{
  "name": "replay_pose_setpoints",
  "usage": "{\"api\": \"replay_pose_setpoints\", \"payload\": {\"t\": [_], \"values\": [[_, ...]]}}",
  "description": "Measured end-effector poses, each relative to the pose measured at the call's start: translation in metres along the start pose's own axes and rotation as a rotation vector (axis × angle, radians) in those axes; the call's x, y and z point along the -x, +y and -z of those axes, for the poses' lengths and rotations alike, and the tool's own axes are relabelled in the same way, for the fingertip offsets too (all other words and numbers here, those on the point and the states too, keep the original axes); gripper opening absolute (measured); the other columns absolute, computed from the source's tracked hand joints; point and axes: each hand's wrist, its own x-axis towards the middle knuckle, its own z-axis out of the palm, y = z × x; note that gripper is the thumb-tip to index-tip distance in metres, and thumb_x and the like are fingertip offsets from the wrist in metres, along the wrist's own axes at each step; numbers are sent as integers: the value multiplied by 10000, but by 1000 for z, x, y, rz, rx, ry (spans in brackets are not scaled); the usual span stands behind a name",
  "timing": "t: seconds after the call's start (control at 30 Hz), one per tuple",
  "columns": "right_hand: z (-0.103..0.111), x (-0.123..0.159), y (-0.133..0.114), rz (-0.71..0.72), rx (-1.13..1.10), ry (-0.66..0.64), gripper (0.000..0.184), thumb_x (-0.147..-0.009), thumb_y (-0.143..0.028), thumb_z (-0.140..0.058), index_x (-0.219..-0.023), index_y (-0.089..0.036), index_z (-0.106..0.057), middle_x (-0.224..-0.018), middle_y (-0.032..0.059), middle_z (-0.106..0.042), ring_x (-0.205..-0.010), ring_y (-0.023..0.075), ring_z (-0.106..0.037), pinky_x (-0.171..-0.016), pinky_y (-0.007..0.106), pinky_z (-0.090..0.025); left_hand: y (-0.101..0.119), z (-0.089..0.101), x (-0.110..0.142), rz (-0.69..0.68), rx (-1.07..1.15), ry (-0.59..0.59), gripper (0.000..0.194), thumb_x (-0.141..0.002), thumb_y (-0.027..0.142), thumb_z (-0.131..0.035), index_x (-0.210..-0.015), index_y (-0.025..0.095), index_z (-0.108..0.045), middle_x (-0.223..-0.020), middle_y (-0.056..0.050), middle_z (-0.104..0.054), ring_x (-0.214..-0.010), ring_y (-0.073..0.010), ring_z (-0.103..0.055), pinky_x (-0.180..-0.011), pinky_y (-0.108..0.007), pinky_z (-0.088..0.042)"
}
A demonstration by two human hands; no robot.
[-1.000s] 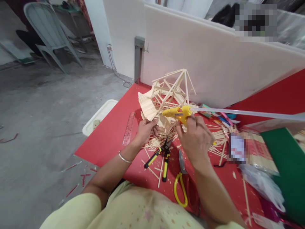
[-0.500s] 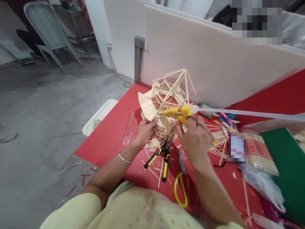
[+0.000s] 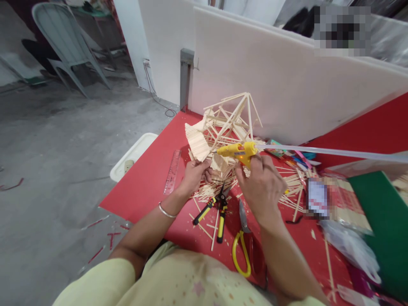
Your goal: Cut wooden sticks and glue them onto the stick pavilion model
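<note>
My right hand (image 3: 263, 185) is closed round the handle of a yellow glue gun (image 3: 237, 152), whose nozzle points left. A long, clear glue stick (image 3: 318, 151) juts from its back end. At the nozzle, the fingers of my left hand (image 3: 197, 173) are pinched together beside a panel of thin wooden sticks (image 3: 196, 142); what they hold, if anything, is too small to make out. Just behind both hands stands an open frame of wooden sticks (image 3: 236, 117). Many loose sticks (image 3: 207, 193) lie under and around my hands.
On the red table (image 3: 137, 187) lie a clear ruler (image 3: 172, 172), black-and-yellow cutters (image 3: 219, 208) and yellow-handled scissors (image 3: 242, 250). At the right are a phone (image 3: 318, 197), a plastic bag (image 3: 350, 246) and a green board (image 3: 382, 225). A white panel (image 3: 270, 76) rises behind.
</note>
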Motion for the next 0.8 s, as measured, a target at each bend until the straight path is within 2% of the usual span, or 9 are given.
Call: {"api": "replay_pose_setpoints", "payload": {"t": [0.57,0.8], "values": [[1,-1,0,-5,-6,-17,386,-973,-405,-472,-1265,-174,-573,-982,84,-662,-778,176,-562,-614,308,-284,2,0,1,15,-16,7,322,-720,389,-777,-646,121,-615,-519,-33,-638,-335,-109,-535,-351,-221,-411],[5,1,-3,-17,-34,-22,455,-972,-481,-470,-1270,-150,-562,-939,91,-647,-797,198,-573,-636,302,-306,5,1,4,6,-29,4,376,-740,417,-763,-582,112,-612,-496,-36,-615,-340,-97,-534,-350,-206,-402]]}}
